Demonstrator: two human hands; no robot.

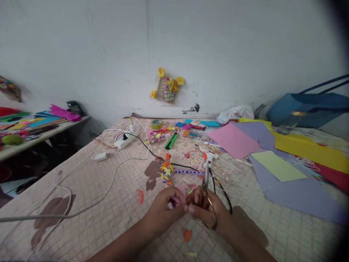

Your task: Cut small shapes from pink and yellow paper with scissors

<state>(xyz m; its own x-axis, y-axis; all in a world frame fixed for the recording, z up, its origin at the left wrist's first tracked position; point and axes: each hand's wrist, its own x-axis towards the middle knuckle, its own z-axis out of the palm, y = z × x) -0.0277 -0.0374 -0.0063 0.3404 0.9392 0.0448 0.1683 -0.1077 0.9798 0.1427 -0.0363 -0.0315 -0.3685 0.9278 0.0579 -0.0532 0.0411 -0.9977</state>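
Note:
Near the front middle of the table, my left hand is closed on a small piece of pink paper. My right hand meets it at the fingertips, with gold-handled scissors held in its palm, blades pointing away from me. Whether the right fingertips also pinch the paper is too small to tell. Just beyond the hands lies a purple dotted stick with a cluster of orange and yellow paper flowers at its left end.
A white glue gun lies behind the scissors. A green cutter, tape roll and power strip sit farther back, with cables across the left. Coloured sheets and a blue bag are at right.

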